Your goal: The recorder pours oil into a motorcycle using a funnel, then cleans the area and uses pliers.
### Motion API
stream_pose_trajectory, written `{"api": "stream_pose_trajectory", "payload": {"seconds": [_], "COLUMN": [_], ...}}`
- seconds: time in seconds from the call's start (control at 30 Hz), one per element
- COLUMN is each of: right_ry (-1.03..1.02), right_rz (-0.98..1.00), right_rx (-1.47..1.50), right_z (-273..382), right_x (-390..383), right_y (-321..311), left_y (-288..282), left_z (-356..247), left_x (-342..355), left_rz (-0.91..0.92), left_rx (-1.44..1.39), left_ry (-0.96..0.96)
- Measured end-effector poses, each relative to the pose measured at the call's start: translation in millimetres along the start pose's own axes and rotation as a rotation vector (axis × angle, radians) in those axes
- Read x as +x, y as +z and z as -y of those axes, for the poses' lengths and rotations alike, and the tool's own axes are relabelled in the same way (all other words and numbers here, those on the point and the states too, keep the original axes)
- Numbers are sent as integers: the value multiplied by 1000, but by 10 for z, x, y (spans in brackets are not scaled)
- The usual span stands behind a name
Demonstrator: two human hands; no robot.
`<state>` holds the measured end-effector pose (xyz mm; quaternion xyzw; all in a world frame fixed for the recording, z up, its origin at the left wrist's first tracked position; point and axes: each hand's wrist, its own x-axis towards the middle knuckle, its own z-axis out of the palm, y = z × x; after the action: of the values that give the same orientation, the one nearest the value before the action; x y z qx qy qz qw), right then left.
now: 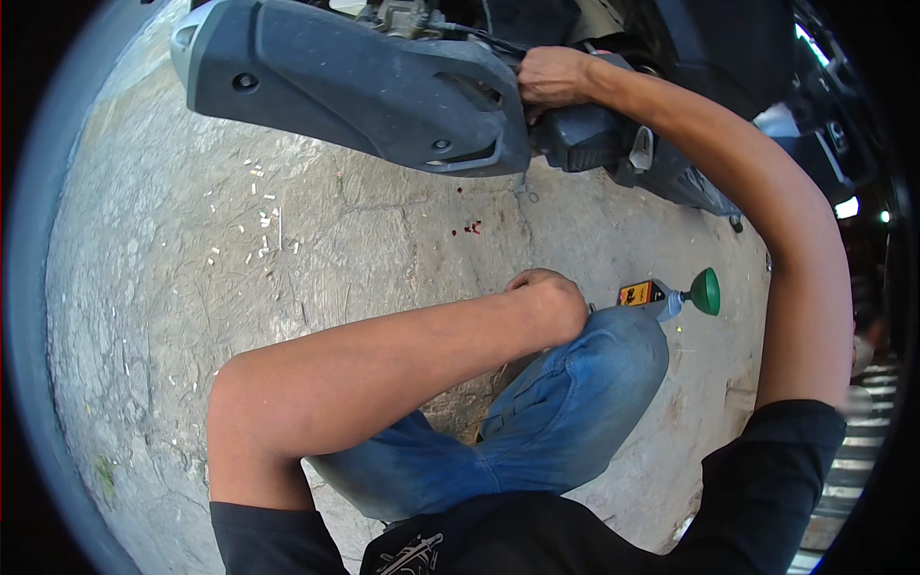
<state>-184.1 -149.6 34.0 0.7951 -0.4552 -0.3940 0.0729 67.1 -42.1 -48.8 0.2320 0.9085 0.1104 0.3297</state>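
Note:
My right hand point(556, 77) reaches to the underside of a motor scooter, just past the end of its dark grey exhaust cover point(355, 86). Its fingers are curled in against the engine parts there, and whatever they grip is hidden. A black ribbed engine housing point(578, 137) sits right below that hand. My left hand point(551, 305) lies by my raised knee point(613, 369), fingers bent under and knuckles up. What it may hold cannot be seen. Beyond the knee, a grey bottle point(648, 296) with a yellow and black label has a green funnel point(704, 291) at its neck.
Dark red drops point(468, 229) spot the rough concrete floor point(355, 249) below the scooter. Several small white scraps point(261, 218) lie scattered to the left. The scooter's side stand point(643, 149) is close to my right forearm. Corrugated sheet point(867, 431) shows at the right edge.

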Motion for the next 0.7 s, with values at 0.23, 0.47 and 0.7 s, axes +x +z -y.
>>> {"api": "stream_pose_trajectory", "payload": {"seconds": [0.23, 0.47, 0.7], "right_ry": [-20, 55, 1044], "right_rz": [-86, -166, -703], "right_rx": [30, -39, 504], "right_z": [-16, 136, 1570], "right_x": [4, -87, -605], "right_y": [73, 89, -236], "left_y": [92, -20, -38], "left_z": [74, 137, 590], "left_x": [57, -207, -428], "left_rz": [58, -113, -145], "left_rx": [-7, 65, -87], "left_ry": [-44, 53, 37]}}
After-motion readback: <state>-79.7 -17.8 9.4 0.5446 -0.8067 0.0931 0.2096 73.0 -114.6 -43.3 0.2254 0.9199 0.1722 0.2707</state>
